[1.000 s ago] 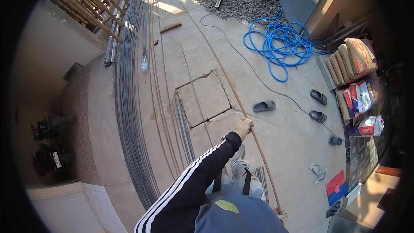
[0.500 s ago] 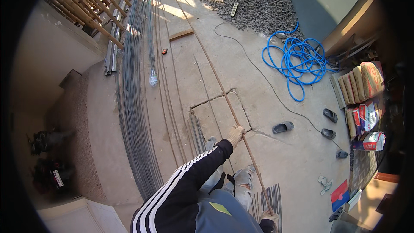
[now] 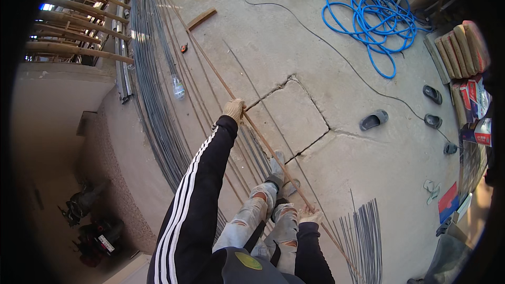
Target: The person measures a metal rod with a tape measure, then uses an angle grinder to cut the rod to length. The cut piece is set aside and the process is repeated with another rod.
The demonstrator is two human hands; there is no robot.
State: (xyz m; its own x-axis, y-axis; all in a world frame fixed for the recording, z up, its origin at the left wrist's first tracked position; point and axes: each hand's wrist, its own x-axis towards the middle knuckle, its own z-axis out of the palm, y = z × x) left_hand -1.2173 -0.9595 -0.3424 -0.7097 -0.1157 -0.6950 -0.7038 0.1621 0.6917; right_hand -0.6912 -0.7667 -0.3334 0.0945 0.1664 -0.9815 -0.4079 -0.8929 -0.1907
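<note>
A long, thin, rust-brown steel rebar (image 3: 271,153) runs slantwise across my view, from the far left down to the near right. My gloved left hand (image 3: 234,109) is closed around it, arm stretched out ahead. Closer to my body, my right hand (image 3: 310,214), gloved too, grips the same bar near my knee. The bar passes in front of my legs. On the left lies a large bundle of grey rebars (image 3: 152,73) with some loose bars beside it. A group of short cut bars (image 3: 368,236) lies at the near right.
A square slab cover (image 3: 297,113) with cracked edges is set in the concrete floor. A wood block (image 3: 202,19), a plastic bottle (image 3: 178,89), a coiled blue hose (image 3: 371,21), a dark cable (image 3: 336,52), sandals (image 3: 374,120) and stacked bags (image 3: 465,47) lie around.
My left hand has moved left with the bar, swinging its far part toward the bundle. My right hand has come forward into fuller view. My view has turned and shifted.
</note>
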